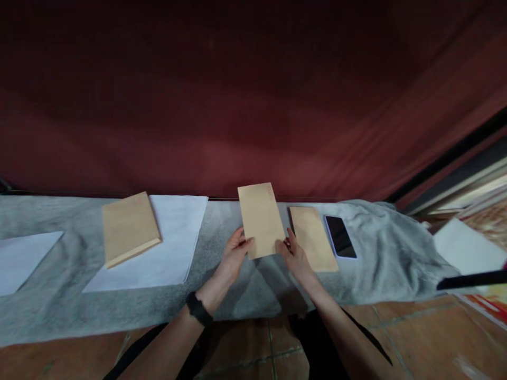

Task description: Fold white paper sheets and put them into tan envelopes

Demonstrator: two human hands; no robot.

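A tan paper envelope is held up in the middle, tilted slightly, with faint reddish print near its upper right corner. My left hand pinches its lower left corner, thumb on the front. At the lower right corner, my right hand grips the same envelope between thumb and fingers. Just right of it, more tan envelopes lie on the grey cloth, partly behind my right hand. Farther left, a thicker tan envelope or stack rests on white paper.
A phone lies right of the envelopes. Another white sheet is at the far left. A dark red panel rises behind the cloth. White paper and a black strap-like object are at the right.
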